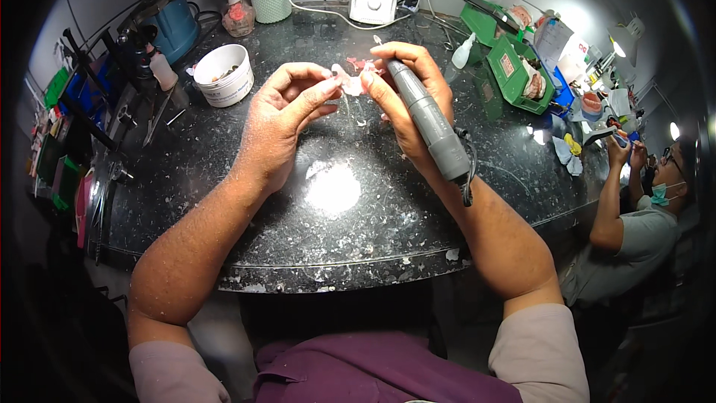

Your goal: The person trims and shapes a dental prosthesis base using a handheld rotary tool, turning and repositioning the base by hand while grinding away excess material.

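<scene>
My left hand (291,104) pinches one side of a small pink and whitish denture piece (350,85) above the middle of the bench. The fingertips of my right hand (410,93) are at its other side. A dark grey rotary handpiece (426,121) is held in my right hand, its cord end pointing back toward my forearm. The slim tip (377,39) sticks out beyond my right fingers, apart from the piece. Part of the denture piece is hidden by my fingers. Pinkish scraps (356,64) show just behind it.
The dark, speckled bench (298,231) carries a white tub (224,76) at left and a pale green cup (269,0) behind. A white box with a knob (373,3) stands at the back. Green trays with dental models (514,75) lie at right. A co-worker (634,224) sits far right.
</scene>
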`<state>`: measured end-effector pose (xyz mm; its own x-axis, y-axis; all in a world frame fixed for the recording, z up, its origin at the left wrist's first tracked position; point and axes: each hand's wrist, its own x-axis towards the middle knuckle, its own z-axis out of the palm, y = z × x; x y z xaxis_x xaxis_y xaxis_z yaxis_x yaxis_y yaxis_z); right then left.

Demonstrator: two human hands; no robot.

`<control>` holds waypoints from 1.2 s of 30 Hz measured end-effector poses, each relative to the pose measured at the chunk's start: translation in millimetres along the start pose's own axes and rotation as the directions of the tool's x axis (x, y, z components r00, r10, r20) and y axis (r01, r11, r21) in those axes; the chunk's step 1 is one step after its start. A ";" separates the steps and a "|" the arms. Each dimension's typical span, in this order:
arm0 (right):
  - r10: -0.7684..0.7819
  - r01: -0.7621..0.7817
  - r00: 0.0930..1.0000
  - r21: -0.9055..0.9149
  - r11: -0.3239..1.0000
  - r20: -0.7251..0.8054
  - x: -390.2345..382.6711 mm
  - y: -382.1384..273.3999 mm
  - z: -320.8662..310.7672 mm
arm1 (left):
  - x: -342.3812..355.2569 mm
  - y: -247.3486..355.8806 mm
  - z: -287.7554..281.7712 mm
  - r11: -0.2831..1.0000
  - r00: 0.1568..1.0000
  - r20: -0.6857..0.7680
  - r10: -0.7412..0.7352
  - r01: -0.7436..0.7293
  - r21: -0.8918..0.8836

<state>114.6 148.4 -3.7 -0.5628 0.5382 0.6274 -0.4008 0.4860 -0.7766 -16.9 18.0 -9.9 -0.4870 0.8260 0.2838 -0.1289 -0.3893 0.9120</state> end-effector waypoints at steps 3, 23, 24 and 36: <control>-0.072 0.074 0.997 -0.036 0.997 0.039 0.9 1.4 -0.3 | 0.5 0.4 -3.9 0.994 0.998 0.048 0.047 -0.051 0.093; -0.384 0.409 0.912 -0.298 0.862 0.142 -0.9 9.2 1.5 | -0.2 -1.5 -2.3 0.985 0.985 -0.103 0.140 -0.128 0.114; -0.349 0.371 0.928 -0.278 0.886 0.126 -3.5 6.9 4.8 | -0.6 -1.0 -2.9 0.985 0.984 -0.104 0.141 -0.129 0.114; -0.400 0.437 0.899 -0.337 0.834 0.176 -4.9 5.6 2.7 | -2.2 -2.6 -0.2 0.992 0.989 -0.111 0.102 -0.093 0.082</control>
<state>113.2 146.7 -11.3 -0.4731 0.1684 0.8648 -0.3366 0.8726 -0.3540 -15.6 17.0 -13.0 -0.5905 0.7315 0.3410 -0.0114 -0.4300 0.9027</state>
